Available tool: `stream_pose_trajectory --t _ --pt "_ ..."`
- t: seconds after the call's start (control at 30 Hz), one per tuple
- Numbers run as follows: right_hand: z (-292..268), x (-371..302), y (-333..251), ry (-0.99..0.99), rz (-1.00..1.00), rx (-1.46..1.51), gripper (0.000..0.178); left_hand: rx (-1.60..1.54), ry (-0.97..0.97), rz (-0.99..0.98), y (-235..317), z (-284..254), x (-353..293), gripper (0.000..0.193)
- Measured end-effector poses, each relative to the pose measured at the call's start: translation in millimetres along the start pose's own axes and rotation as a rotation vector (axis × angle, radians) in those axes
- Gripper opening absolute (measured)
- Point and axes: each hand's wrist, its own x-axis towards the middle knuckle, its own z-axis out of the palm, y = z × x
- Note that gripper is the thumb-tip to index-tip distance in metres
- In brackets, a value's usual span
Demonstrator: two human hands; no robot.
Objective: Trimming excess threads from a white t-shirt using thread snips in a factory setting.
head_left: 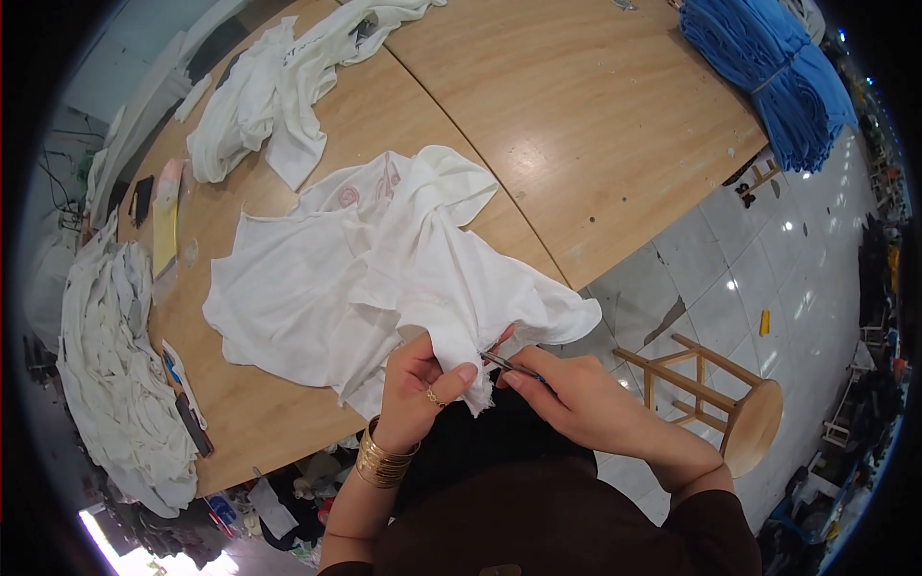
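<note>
A white shirt (298, 278) with a faint reddish print near its far edge is spread over the near part of the table, one end hanging past the edge toward me. Its hanging edge is pinched between the thumb and fingers of my left hand (418, 389), which wears a ring and gold bangles. My right hand (567, 394) is closed round small metal thread snips (497, 361), their tips at the cloth edge just right of my left thumb. Part of the snips is hidden inside my right hand.
A wooden table (519, 96) has a seam across it. White garments (259, 106) lie at the far left, with another white pile (125, 374) at the left edge. A tied blue cloth bundle (768, 77) sits far right. A wooden stool (754, 427) stands on the tiled floor.
</note>
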Motion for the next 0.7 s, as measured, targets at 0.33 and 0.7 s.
stream_pose_trajectory --t 0.33,0.7 --pt "10 9 10 -0.053 0.079 0.542 0.035 0.034 -0.008 -0.007 0 0 2 0.033" --pt "-3 1 0 -0.077 0.231 0.468 0.036 0.01 -0.042 -0.069 1 2 0 0.043"
